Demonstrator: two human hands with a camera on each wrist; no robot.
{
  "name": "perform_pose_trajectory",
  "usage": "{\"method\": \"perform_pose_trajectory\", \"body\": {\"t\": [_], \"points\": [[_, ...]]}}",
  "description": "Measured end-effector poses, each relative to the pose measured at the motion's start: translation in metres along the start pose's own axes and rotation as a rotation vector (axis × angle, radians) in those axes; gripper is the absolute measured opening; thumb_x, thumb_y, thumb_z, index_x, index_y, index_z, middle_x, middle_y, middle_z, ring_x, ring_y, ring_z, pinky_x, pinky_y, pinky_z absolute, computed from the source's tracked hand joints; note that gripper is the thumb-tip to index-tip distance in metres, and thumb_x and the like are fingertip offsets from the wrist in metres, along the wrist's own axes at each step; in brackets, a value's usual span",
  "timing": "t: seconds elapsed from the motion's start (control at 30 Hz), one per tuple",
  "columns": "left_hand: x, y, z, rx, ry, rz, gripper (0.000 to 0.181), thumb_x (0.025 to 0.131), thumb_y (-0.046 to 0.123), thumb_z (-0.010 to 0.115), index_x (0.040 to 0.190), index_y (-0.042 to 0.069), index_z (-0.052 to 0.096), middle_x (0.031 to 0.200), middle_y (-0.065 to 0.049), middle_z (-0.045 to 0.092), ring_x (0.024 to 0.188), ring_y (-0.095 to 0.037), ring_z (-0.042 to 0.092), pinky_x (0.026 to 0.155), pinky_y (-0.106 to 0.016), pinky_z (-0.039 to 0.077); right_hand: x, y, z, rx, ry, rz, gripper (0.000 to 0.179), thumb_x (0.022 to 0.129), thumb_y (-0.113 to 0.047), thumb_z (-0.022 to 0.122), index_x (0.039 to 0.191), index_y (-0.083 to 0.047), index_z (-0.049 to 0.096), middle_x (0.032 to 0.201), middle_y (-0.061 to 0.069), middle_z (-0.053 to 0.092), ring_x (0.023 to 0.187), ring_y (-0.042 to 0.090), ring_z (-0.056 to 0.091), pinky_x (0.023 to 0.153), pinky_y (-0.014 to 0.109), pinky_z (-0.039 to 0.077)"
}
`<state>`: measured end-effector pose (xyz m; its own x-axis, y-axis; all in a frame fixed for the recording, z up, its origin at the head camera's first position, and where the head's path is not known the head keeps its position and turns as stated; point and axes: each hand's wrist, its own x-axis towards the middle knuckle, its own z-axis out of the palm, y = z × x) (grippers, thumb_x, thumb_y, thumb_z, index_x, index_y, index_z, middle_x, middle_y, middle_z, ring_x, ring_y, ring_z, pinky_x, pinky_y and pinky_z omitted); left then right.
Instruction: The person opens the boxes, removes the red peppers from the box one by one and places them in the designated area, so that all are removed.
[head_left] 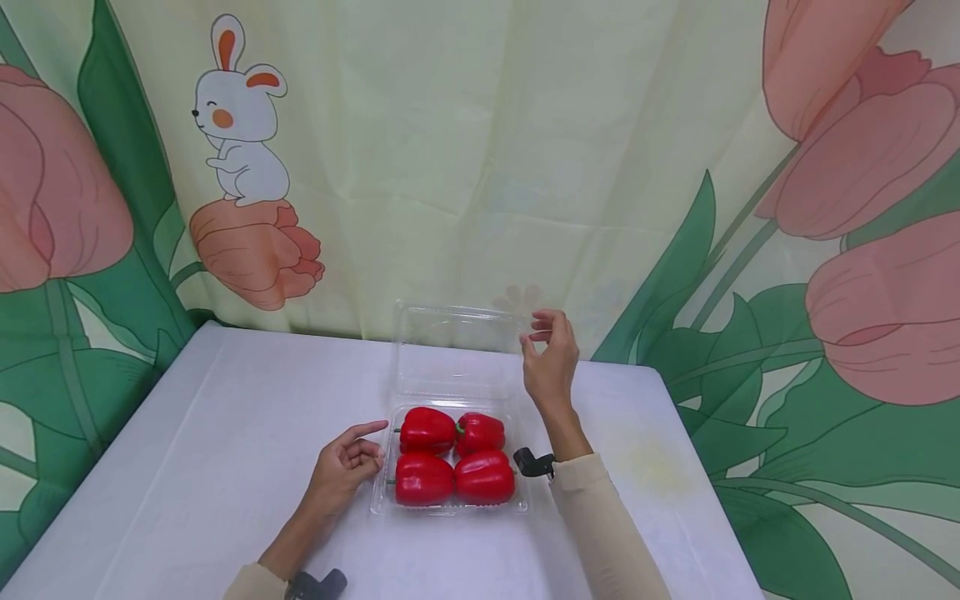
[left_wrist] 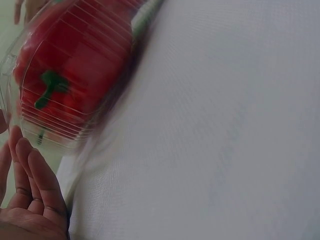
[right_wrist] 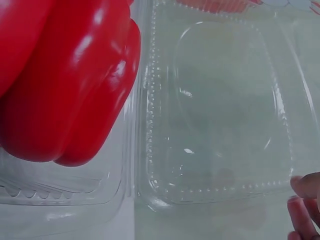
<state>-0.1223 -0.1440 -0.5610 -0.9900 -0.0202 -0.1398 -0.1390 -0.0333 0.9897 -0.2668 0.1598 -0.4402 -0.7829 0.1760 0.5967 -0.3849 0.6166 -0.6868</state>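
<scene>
Several red bell peppers (head_left: pixel 423 481) sit in two rows in a clear plastic clamshell box (head_left: pixel 451 508) on the table. Its hinged lid (head_left: pixel 459 354) stands raised behind them, leaning away. With thumb and fingertips, my right hand (head_left: pixel 551 365) pinches the lid's upper right corner, also seen in the right wrist view with fingertips (right_wrist: pixel 302 186) at the lid's edge. At the box's left side is my left hand (head_left: pixel 347 471), index finger stretched towards the rim and the other fingers loosely bent. In the left wrist view, its fingertips (left_wrist: pixel 24 145) lie right at the box's rim.
A white cloth covers the table (head_left: pixel 225 450). Close behind its back edge hangs a curtain (head_left: pixel 420 167) printed with tulips and a rabbit. Dark wrist cameras are strapped at both sleeves (head_left: pixel 600 508); the right one hangs close beside the box.
</scene>
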Motion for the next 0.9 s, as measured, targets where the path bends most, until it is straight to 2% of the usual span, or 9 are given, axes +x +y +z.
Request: {"method": "perform_pose_trajectory", "body": {"t": [0.2, 0.37, 0.6, 0.9], "points": [[0.0, -0.001, 0.0, 0.004, -0.002, 0.0, 0.053, 0.095, 0.0, 0.071, 0.144, 0.017, 0.063, 0.106, -0.016, 0.068, 0.085, -0.016, 0.067, 0.078, -0.019, 0.061, -0.002, 0.003, 0.001, 0.016, -0.008, 0.017, 0.046, 0.091, -0.001, 0.081, 0.13, -0.012, 0.06, 0.114, 0.013, 0.069, 0.098, 0.03, 0.073, 0.093, 0.052, 0.062], [0.0, 0.0, -0.001, 0.009, -0.002, -0.001, 0.052, 0.095, 0.0, 0.071, 0.144, 0.017, 0.063, 0.106, -0.016, 0.068, 0.085, -0.016, 0.067, 0.079, -0.018, 0.061, -0.005, 0.006, 0.002, 0.021, -0.037, 0.041, 0.043, 0.091, -0.001, 0.081, 0.127, -0.011, 0.06, 0.113, 0.013, 0.07, 0.099, 0.03, 0.073, 0.092, 0.054, 0.063], [-0.002, 0.001, -0.001, 0.013, 0.001, -0.004, 0.053, 0.095, 0.0, 0.071, 0.144, 0.018, 0.063, 0.107, -0.017, 0.069, 0.085, -0.017, 0.067, 0.08, -0.018, 0.061, -0.012, 0.013, 0.002, -0.01, -0.144, 0.112, 0.041, 0.092, -0.006, 0.081, 0.126, -0.014, 0.06, 0.115, 0.009, 0.07, 0.1, 0.026, 0.073, 0.096, 0.049, 0.062], [-0.001, 0.001, -0.001, 0.016, -0.002, 0.001, 0.052, 0.095, 0.002, 0.073, 0.144, 0.018, 0.063, 0.108, -0.017, 0.069, 0.086, -0.016, 0.067, 0.08, -0.019, 0.061, -0.017, 0.022, 0.002, -0.003, -0.266, 0.192, 0.043, 0.091, 0.001, 0.079, 0.127, -0.013, 0.061, 0.118, 0.011, 0.07, 0.103, 0.029, 0.073, 0.098, 0.049, 0.061]]}}
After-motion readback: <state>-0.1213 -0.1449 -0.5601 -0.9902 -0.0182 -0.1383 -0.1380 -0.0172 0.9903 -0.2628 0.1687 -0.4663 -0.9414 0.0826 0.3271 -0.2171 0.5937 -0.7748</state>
